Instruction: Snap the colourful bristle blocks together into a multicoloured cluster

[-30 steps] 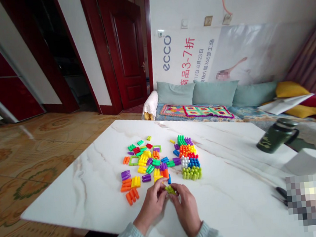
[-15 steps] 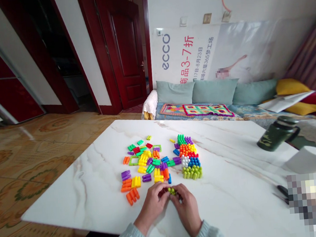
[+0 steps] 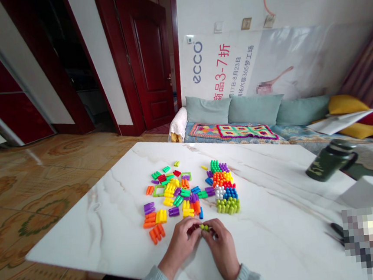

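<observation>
My left hand and my right hand meet near the front of the table. Both are closed on a small cluster of yellow-green toy pegs, its round tops showing between my fingertips; the lower part is hidden. Just beyond, a block of yellow-green pegs stands upright, joined by blue pegs, white pegs and orange pegs behind. Loose plastic pieces lie left of it, among them a purple piece, yellow pieces and orange pieces.
The white marbled table carries a dark green flask at the right, beside a white object and a black-handled tool. Green square frames lie among the pieces. A sofa stands behind.
My hands stay together around the yellow-green pegs, and fewer of their tops show between my fingers. The view has shifted slightly; the other pieces lie as before.
</observation>
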The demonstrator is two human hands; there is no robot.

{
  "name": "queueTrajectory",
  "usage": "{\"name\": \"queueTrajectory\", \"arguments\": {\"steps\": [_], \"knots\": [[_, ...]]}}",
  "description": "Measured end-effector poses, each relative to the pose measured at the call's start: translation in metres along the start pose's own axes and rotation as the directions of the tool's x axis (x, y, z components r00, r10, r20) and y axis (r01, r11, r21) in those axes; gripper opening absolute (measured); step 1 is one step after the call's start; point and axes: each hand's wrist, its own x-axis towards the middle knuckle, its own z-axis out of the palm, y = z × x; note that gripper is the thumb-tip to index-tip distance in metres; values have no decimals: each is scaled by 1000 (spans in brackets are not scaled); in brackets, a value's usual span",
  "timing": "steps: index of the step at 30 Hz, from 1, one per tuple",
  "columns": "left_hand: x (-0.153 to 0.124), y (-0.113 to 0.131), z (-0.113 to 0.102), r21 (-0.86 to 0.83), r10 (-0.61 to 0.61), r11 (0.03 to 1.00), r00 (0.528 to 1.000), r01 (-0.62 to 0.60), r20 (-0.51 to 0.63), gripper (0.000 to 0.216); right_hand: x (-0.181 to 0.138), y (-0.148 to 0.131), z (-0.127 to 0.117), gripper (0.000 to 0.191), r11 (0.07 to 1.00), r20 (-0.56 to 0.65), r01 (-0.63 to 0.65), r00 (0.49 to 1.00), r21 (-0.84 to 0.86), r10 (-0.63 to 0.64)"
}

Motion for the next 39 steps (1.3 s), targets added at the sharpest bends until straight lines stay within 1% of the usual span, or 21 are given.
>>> {"name": "queueTrajectory", "arguments": {"steps": [2, 3, 6, 8, 9, 11, 13, 16, 20, 24, 29, 31, 33, 34, 35, 37, 38, 39], "knots": [[0, 1, 0, 0, 10, 1000, 1000, -10, -4, 14, 0, 2, 0, 17, 999, -13, 5, 1000, 43, -4], [1, 1, 0, 1, 13, 1000, 1000, -13, -8, 13, -1, 4, 0, 18, 998, -29, -11, 1000, 62, 13], [2, 1, -1, 2, 6, 1000, 1000, -6, -17, 13, -1, 13, -5, 24, 989, -106, -112, 987, 98, 122], [3, -1, 0, 5, -1, 1000, 1000, 1, -23, 14, 1, 21, -14, 26, 985, -168, -155, 972, 76, 165], [4, -1, 0, 6, -3, 1000, 1000, 3, -25, 14, 3, 25, -20, 27, 987, -196, -156, 967, 47, 162], [4, -2, 0, 9, -5, 1000, 1000, 5, -27, 15, 8, 33, -32, 27, 991, -235, -133, 964, -32, 122], [4, -2, 0, 7, -5, 1000, 1000, 6, -29, 15, 14, 40, -43, 28, 989, -246, -111, 966, -99, 83], [4, -3, 0, 6, -6, 1000, 999, 6, -33, 15, 20, 44, -50, 30, 984, -251, -97, 966, -149, 57], [3, -4, 0, -2, -9, 1000, 999, 8, -37, 15, 21, 44, -48, 32, 982, -289, -57, 957, -179, 3], [3, -5, 1, -4, -7, 1000, 999, 7, -43, 15, 20, 46, -46, 28, 980, -337, 52, 934, -193, -116], [2, -5, 1, -16, -10, 1000, 999, 9, -50, 15, 22, 52, -47, 22, 969, -333, 112, 925, -218, -182], [2, -2, 1, -23, -12, 1000, 998, 11, -57, 15, 20, 48, -46, 20, 966, -355, 125, 913, -226, -201], [2, 1, 1, -30, -16, 999, 998, 15, -58, 15, 16, 37, -39, 16, 964, -370, 145, 902, -223, -221], [2, 3, 0, -34, -19, 999, 998, 17, -54, 15, 15, 30, -33, 14, 963, -352, 163, 907, -215, -232], [2, 4, 0, -37, -22, 999, 999, 20, -46, 15, 15, 22, -26, 13, 962, -308, 185, 921, -199, -240], [2, 5, -1, -37, -25, 999, 999, 24, -27, 16, 17, 9, -6, 11, 962, -137, 228, 959, -148, -248], [3, 5, -1, -32, -31, 999, 999, 30, -34, 17, 20, 3, 5, 13, 967, -60, 221, 971, -129, -230], [3, 3, -1, -24, -42, 999, 997, 40, -59, 17, 25, -1, 16, 14, 972, -30, 202, 978, -122, -207]]}}
